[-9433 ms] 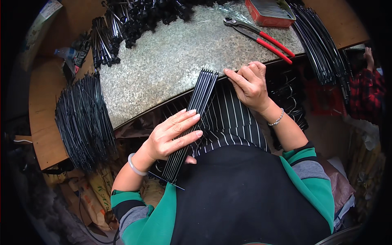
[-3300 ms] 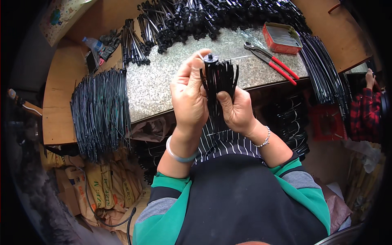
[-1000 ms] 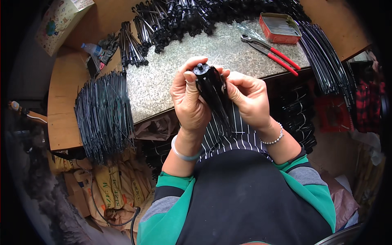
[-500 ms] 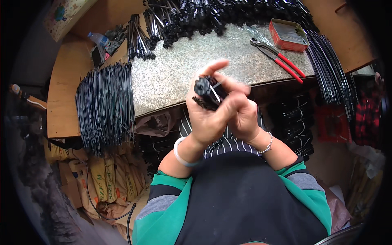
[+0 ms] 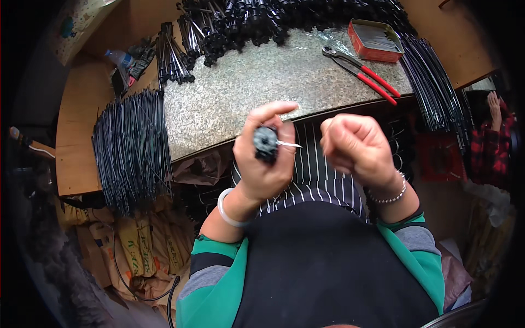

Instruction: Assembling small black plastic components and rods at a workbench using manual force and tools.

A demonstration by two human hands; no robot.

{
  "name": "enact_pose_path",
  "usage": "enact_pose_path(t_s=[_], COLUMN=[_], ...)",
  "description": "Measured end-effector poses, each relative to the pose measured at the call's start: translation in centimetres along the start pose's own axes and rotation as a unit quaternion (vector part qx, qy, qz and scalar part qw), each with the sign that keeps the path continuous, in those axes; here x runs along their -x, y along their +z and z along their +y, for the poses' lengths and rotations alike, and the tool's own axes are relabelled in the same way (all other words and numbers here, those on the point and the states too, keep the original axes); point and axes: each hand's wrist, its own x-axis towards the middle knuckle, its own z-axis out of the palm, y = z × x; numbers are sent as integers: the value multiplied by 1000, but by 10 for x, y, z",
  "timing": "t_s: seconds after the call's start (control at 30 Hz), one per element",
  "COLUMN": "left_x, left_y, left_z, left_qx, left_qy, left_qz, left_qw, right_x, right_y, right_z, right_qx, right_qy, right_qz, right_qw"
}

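Note:
My left hand (image 5: 263, 167) is closed around a tight bundle of thin black rods (image 5: 266, 144), held upright in front of my chest so I see its round black end. A short thin metal wire (image 5: 290, 145) sticks out of the bundle's top toward the right. My right hand (image 5: 355, 148) is a closed fist a little to the right of the bundle, apart from it and from the wire tip. I cannot see anything in that fist. The lower part of the bundle is hidden behind my left hand.
A speckled stone slab (image 5: 246, 82) lies ahead, with red-handled pliers (image 5: 363, 74) and a red tin (image 5: 375, 39) at its right. Black rod assemblies (image 5: 273, 22) are heaped at the back. Loose black rods fan out left (image 5: 131, 147) and right (image 5: 437, 87). Another person's hand (image 5: 495, 104) shows far right.
Half a second ago both hands were pressed together around the bundle. My right hand has now drawn away to the right as a fist, and the left holds the bundle alone.

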Motion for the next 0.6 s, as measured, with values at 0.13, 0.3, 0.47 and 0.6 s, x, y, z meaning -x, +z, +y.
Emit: enact_pose_path(t_s=[0.13,0.3,0.47,0.6], left_x=[-7,-6,-11,-14], left_y=[-12,-13,-16,-13], left_z=[0,-1,-13,-18], left_qx=[172,174,103,61], left_qy=[-91,-120,-78,-80], left_qz=[40,25,41,60], left_qw=[980,977,991,993], right_x=[-33,-33,-9,8], right_y=[-99,-153,-113,-51], right_z=[13,15,-8,-36], right_qx=[717,804,503,476], right_qy=[-272,-174,-127,-53], right_qz=[282,269,147,3], right_qw=[576,501,842,878])
